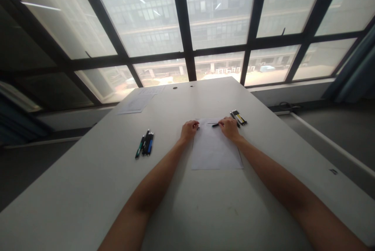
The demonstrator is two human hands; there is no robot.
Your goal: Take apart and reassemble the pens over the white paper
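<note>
1. Thin rod [212, 123]: above the paper's [217, 149] far part, pinched by right hand [229, 128].
2. Left hand [189, 129]: curled at paper's left edge, grip unclear.
3. Pens [238, 117]: near paper's far-right corner.
4. Bench [175, 212]: extends around paper.

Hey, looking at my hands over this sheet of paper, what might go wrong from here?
The thin dark item that your right hand seems to pinch could slip from the fingertips. That hand is also close to the right-hand pens, so a sideways move might scatter them. Nothing visible fastens the paper, so it may shift if either hand drags on it.
</note>
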